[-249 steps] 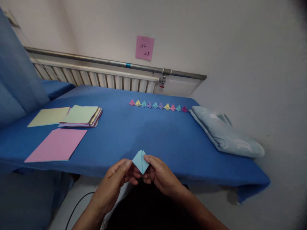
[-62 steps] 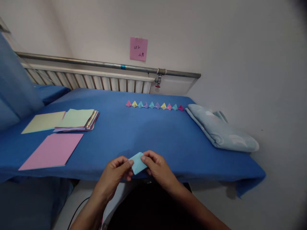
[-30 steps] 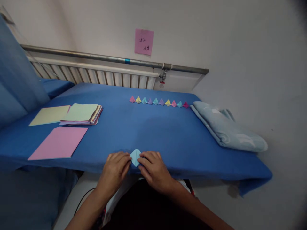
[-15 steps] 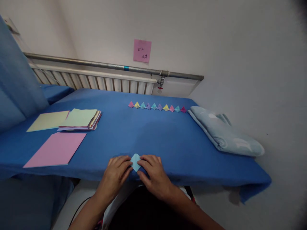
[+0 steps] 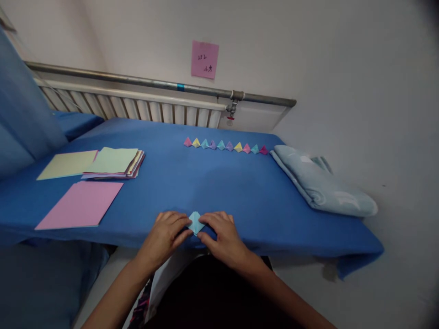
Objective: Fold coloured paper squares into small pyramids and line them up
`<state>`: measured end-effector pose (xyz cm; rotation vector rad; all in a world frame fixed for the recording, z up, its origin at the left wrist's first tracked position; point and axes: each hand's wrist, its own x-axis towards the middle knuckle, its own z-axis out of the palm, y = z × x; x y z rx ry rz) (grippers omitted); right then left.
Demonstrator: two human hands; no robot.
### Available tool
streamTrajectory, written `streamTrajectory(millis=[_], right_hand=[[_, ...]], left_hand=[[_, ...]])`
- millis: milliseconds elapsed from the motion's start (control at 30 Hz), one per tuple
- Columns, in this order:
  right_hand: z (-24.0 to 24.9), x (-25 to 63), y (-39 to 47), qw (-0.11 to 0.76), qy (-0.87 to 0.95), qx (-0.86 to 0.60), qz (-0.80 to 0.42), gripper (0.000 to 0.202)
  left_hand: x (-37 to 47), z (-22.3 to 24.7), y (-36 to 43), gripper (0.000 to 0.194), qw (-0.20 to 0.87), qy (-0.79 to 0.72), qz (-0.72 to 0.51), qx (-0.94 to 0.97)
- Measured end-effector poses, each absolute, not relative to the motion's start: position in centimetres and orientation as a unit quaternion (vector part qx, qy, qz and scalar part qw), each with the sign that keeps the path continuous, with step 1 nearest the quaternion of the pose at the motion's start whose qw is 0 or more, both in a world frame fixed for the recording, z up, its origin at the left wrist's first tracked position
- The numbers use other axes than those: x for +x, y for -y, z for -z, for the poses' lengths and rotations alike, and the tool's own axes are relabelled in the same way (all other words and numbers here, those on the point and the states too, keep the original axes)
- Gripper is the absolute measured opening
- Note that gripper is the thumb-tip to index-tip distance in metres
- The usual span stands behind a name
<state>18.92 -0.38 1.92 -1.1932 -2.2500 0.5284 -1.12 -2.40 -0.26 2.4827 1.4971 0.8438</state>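
Observation:
A small light-blue folded paper (image 5: 195, 223) lies between my hands near the front edge of the blue-covered table (image 5: 164, 183). My left hand (image 5: 169, 233) pinches its left corner between thumb and fingers. On the right side, the thumb and fingertips of my right hand (image 5: 221, 235) grip the opposite corner. The paper is diamond-shaped, with a crease running down its middle. Farther back, several small folded paper pieces (image 5: 221, 145) in pink, yellow, blue, purple and magenta stand in a row.
At the left are a stack of coloured paper (image 5: 115, 161), yellow sheets (image 5: 68, 164) and pink sheets (image 5: 80, 204). A folded light-blue blanket (image 5: 322, 185) rests at the right. Behind the table run a radiator (image 5: 154, 111) and a metal pipe (image 5: 137, 81).
The view has tilted down slightly, so the wall and table appear higher. Both hands still hold the blue paper, whose outline now looks shorter and wider.

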Motion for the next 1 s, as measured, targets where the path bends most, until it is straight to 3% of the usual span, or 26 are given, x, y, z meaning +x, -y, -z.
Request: streamTrajectory(millis=[233,600,1000], right_hand=[[-1.8,19.2,-0.1,0.260,0.840,-0.430,-0.204,0.015],[-0.9,19.4,0.2,0.262,0.872,-0.390,-0.139,0.022],[-0.5,19.0,0.1,0.273,0.856,-0.430,-0.091,0.012]], left_hand=[[-0.9,0.2,2.3,0.022,0.036,-0.489,-0.288,0.823],[-0.1,0.6,3.0,0.016,0.006,-0.500,-0.309,0.809],[0.1,0.7,2.8,0.017,0.016,-0.516,-0.319,0.795]])
